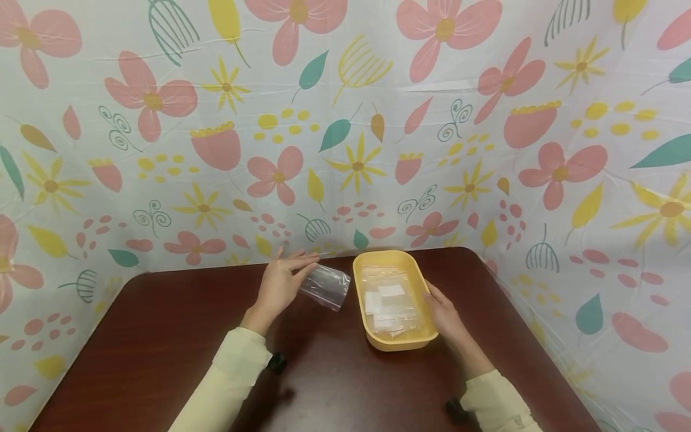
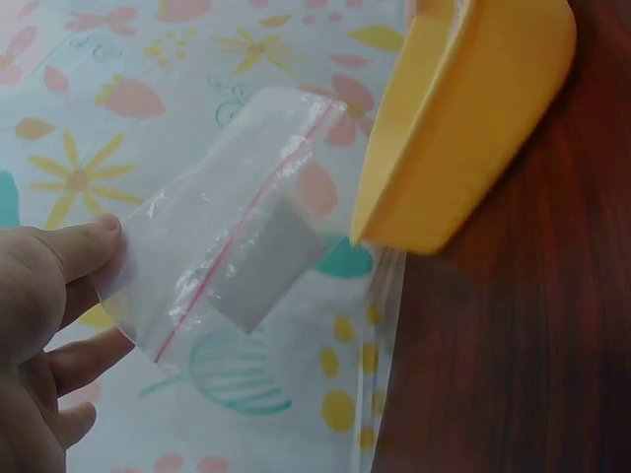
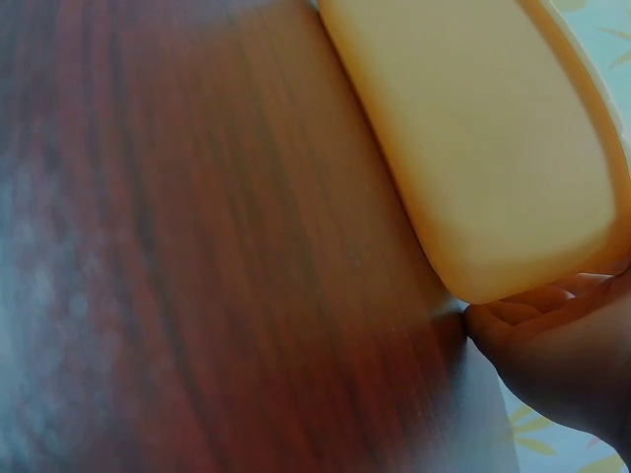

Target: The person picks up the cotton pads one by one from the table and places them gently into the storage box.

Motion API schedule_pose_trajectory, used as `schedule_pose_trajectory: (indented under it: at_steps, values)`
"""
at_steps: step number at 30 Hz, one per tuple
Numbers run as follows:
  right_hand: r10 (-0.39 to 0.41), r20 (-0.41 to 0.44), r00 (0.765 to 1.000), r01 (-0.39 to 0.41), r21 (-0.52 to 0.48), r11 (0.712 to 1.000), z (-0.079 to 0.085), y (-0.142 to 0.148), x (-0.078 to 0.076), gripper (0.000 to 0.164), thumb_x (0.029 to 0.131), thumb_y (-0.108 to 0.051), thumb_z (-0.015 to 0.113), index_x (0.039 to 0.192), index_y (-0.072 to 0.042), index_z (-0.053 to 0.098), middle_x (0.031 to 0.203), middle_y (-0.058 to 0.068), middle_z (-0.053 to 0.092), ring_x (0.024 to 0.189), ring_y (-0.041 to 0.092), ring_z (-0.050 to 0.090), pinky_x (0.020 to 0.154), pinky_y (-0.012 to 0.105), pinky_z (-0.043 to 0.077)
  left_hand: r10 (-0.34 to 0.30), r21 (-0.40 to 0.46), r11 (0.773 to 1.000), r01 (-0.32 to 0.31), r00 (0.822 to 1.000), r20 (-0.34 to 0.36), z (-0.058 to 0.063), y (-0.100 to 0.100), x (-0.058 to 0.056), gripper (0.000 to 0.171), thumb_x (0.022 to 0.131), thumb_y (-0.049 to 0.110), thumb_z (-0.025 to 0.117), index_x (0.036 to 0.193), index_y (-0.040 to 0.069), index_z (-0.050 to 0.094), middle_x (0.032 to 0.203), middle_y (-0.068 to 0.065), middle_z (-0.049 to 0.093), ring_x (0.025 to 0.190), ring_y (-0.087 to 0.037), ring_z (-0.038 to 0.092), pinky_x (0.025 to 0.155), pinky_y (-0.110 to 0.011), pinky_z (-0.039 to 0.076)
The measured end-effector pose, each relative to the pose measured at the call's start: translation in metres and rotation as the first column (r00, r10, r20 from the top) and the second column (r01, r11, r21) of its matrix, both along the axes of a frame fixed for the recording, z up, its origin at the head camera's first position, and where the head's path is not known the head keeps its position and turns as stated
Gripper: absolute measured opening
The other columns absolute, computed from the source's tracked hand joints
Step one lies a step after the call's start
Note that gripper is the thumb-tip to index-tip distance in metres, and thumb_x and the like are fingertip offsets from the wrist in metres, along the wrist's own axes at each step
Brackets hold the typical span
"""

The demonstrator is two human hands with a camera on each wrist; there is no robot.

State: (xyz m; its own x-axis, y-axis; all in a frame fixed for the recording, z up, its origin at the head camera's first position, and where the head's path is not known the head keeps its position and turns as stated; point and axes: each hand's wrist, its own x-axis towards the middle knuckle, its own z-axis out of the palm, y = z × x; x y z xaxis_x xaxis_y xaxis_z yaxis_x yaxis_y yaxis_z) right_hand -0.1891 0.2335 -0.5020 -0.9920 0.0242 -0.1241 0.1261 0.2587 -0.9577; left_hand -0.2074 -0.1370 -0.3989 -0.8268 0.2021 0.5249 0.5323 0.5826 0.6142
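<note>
My left hand (image 1: pixel 281 287) pinches a clear zip bag (image 1: pixel 329 288) by one end, left of the yellow bin (image 1: pixel 402 345). In the left wrist view, the zip bag (image 2: pixel 197 232) has a red seal line and a white slip (image 2: pixel 264 268) shows in it; thumb and fingers grip its edge. Several similar clear bags (image 1: pixel 399 309) with white slips lie inside the bin. At the bin's right side, my right hand (image 1: pixel 449 317) holds its wall. The right wrist view has that hand (image 3: pixel 562 335) against the bin's lower end, with its fingers partly hidden.
The bin stands toward the back right of a dark reddish-brown table (image 1: pixel 335 384). A floral-printed curtain (image 1: pixel 345 132) hangs directly behind the table and along its sides. Dark wrist devices (image 1: pixel 277 363) sit at both cuffs.
</note>
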Motion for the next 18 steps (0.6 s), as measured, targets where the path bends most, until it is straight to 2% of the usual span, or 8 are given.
schedule_pose_trajectory:
  at_steps: [4, 10, 13, 18]
  values:
    - [0.003, -0.002, 1.0, -0.003, 0.003, 1.0, 0.002, 0.0, 0.001, 0.054, 0.11, -0.037, 0.037, 0.161, -0.021, 0.028, 0.159, 0.017, 0.034, 0.134, 0.032, 0.044, 0.108, 0.044, 0.04, -0.024, 0.013, 1.0, 0.024, 1.0, -0.017, 0.002, 0.019, -0.004, 0.022, 0.091, 0.02, 0.075, 0.112, 0.015, 0.079, 0.116, 0.002, 0.073, 0.123, -0.018, 0.061, 0.125, -0.041, 0.014]
    - [0.004, -0.009, 1.0, -0.004, -0.015, 1.0, 0.004, -0.001, 0.003, 0.052, 0.111, -0.033, 0.037, 0.161, -0.019, 0.028, 0.158, 0.019, 0.035, 0.131, 0.033, 0.046, 0.106, 0.044, 0.042, -0.069, 0.013, 0.997, 0.07, 0.997, -0.046, 0.006, 0.05, -0.012, 0.022, 0.092, 0.02, 0.075, 0.113, 0.015, 0.079, 0.114, 0.003, 0.074, 0.122, -0.017, 0.062, 0.124, -0.044, 0.016]
    - [-0.005, -0.016, 1.0, 0.005, -0.004, 1.0, 0.004, -0.001, 0.002, 0.052, 0.111, -0.032, 0.038, 0.16, -0.018, 0.03, 0.156, 0.02, 0.038, 0.128, 0.032, 0.049, 0.102, 0.04, 0.046, -0.079, -0.006, 0.997, 0.079, 0.996, -0.035, 0.012, 0.065, -0.016, 0.023, 0.093, 0.024, 0.074, 0.113, 0.016, 0.079, 0.113, 0.004, 0.074, 0.122, -0.015, 0.062, 0.124, -0.044, 0.016]
    - [-0.016, -0.011, 1.0, 0.016, 0.001, 1.0, 0.004, -0.001, 0.002, 0.052, 0.111, -0.033, 0.038, 0.16, -0.019, 0.031, 0.155, 0.019, 0.039, 0.126, 0.031, 0.051, 0.099, 0.035, 0.047, -0.101, -0.003, 0.995, 0.101, 0.995, -0.01, 0.016, 0.087, -0.02, 0.022, 0.093, 0.025, 0.073, 0.113, 0.017, 0.079, 0.113, 0.004, 0.074, 0.122, -0.019, 0.063, 0.124, -0.045, 0.015]
